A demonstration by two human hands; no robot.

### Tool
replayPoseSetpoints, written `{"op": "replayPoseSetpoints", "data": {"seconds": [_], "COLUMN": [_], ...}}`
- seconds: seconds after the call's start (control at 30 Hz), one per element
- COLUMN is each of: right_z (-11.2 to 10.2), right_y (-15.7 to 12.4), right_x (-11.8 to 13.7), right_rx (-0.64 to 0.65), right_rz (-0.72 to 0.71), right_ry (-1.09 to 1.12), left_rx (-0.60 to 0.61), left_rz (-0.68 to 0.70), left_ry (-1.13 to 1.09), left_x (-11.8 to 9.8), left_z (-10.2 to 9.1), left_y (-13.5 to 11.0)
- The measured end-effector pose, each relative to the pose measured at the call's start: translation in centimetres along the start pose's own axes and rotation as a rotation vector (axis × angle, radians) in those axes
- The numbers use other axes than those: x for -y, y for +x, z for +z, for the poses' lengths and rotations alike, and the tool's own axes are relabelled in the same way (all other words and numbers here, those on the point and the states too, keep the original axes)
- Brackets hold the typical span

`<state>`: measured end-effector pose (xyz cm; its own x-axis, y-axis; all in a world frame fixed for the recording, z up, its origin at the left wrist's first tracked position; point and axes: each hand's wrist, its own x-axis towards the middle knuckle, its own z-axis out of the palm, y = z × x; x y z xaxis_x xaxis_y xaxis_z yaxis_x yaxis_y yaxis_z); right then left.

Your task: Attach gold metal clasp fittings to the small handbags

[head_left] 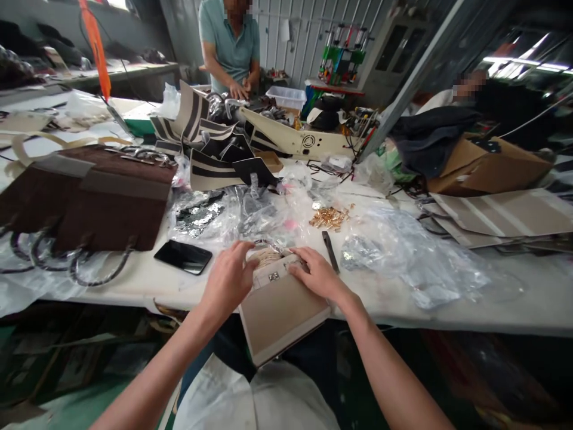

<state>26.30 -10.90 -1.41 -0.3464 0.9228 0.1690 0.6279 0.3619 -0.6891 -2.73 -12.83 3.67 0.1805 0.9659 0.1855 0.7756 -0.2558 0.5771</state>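
Note:
A small beige handbag point(282, 313) lies at the near edge of the white table point(514, 301), partly overhanging it. My left hand point(230, 278) grips its left side by the flap. My right hand point(316, 275) presses on the flap's right end, next to a small metal clasp point(274, 276). A woven strap point(267, 257) shows just behind the flap, between both hands.
A black phone point(183, 257) lies left of my hands, brown bags point(96, 200) with handles further left. A dark tool point(330, 251), gold fittings point(329, 218) and clear plastic bags point(416, 257) lie to the right. Striped panels point(197, 128) are piled behind. A person point(230, 48) works across the table.

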Motion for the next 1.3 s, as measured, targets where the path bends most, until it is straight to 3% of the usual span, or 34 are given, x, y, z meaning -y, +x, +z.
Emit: {"op": "replayPoseSetpoints", "data": {"seconds": [0.1, 0.27, 0.37, 0.5, 0.9, 1.13, 1.3], "right_z": [0.6, 1.4, 0.8, -0.4, 1.4, 2.1, 1.5], "right_y": [-0.2, -1.0, -1.5, -1.8, -1.0, -1.4, -1.4], "right_x": [-0.2, -0.1, -0.4, -1.3, -1.5, -2.1, -1.5], "right_rx": [-0.016, -0.074, -0.049, 0.028, -0.034, -0.088, -0.077], "right_rz": [0.025, 0.033, 0.099, 0.187, 0.119, 0.101, 0.078], "right_ry": [-0.040, -0.048, 0.061, 0.235, 0.095, 0.076, 0.114], "left_rx": [-0.069, 0.023, -0.028, -0.051, 0.004, 0.026, -0.012], "left_rz": [-0.121, -0.270, -0.279, -0.271, -0.327, -0.345, -0.419], "left_ry": [-0.079, -0.283, -0.359, -0.433, -0.633, -0.745, -0.770], "left_x": [1.7, 4.1, 4.5, 5.0, 7.2, 6.5, 6.6], "left_z": [-0.1, 3.3, 4.5, 4.3, 4.1, 2.6, 2.6], "left_y": [-4.1, -8.3, -8.4, -7.7, -7.7, -8.1, -8.3]}}
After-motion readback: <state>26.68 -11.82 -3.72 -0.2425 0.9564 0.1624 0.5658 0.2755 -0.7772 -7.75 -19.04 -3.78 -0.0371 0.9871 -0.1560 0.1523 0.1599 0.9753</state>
